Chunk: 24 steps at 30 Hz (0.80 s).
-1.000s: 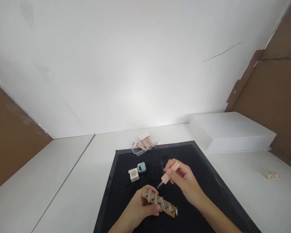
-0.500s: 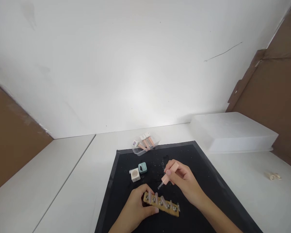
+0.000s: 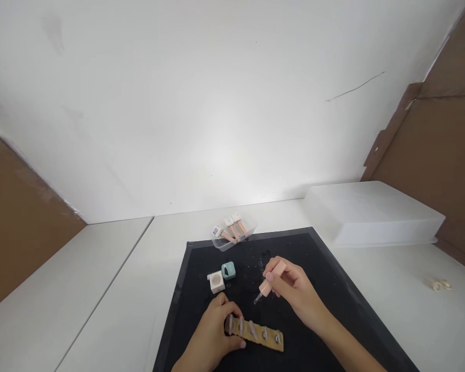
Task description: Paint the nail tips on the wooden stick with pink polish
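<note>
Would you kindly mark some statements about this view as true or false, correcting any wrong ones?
1. The left hand grips the tan strip. True.
2. The right hand holds nothing. False; it holds the pink cap.
3. The brush touches the tan strip. False; they are apart.
4. The clear tray holds three pink-and-white pieces. True.
5. The white container is right of the teal container. False; it is to the left.

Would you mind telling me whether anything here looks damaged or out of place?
A thin dark line slants across the white wall at upper right, standing out against the pale surface, perhaps a scratch.
</note>
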### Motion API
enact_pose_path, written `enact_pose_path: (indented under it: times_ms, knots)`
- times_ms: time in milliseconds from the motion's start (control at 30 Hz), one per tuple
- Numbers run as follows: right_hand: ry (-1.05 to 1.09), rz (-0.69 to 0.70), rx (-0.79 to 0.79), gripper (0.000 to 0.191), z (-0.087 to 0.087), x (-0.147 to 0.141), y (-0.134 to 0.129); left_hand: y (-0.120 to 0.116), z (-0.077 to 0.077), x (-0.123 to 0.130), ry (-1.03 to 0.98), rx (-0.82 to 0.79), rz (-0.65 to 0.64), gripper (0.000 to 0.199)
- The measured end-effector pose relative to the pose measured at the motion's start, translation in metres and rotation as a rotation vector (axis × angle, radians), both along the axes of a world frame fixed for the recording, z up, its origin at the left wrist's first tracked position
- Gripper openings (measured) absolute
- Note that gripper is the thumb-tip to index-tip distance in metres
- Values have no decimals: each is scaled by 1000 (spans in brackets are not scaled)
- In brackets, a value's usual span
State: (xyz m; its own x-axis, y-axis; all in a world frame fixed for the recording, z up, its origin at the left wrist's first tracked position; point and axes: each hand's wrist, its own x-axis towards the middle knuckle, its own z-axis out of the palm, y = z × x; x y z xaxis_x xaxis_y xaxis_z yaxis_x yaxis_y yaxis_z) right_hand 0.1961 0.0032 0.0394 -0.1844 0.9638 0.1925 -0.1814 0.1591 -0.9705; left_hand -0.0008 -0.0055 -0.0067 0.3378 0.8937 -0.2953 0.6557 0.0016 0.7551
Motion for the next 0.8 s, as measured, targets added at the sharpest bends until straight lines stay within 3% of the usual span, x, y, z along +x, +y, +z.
enact_pose_path:
  times_ms: [133, 233, 300, 467, 567, 633, 733, 800]
  knots:
    - [-2, 16, -8, 24, -2, 0, 1, 2, 9, -8, 20, -30, 1, 43]
    - [-17, 9, 10, 28, -2, 0, 2, 2, 17, -19, -52, -91, -8, 41]
    - [-24, 10, 18, 29, -2, 0, 2, 3, 22, -26, -64, -92, 65, 41]
    - [-23, 32, 14, 28, -5, 0, 3, 11, 28, -33, -10, 151, 238, 14]
    - [-25, 38, 7, 28, -6, -1, 3, 14, 25, -36, 20, 350, 362, 16]
    - [-26, 42, 6, 28, -7, -2, 3, 16, 19, -39, 14, 414, 389, 28]
    - [-29, 52, 12, 28, -6, -3, 2, 18, 8, -43, 8, 372, 366, 49]
    - [-31, 54, 18, 29, -5, -4, 2, 19, 5, -43, 2, 351, 321, 47]
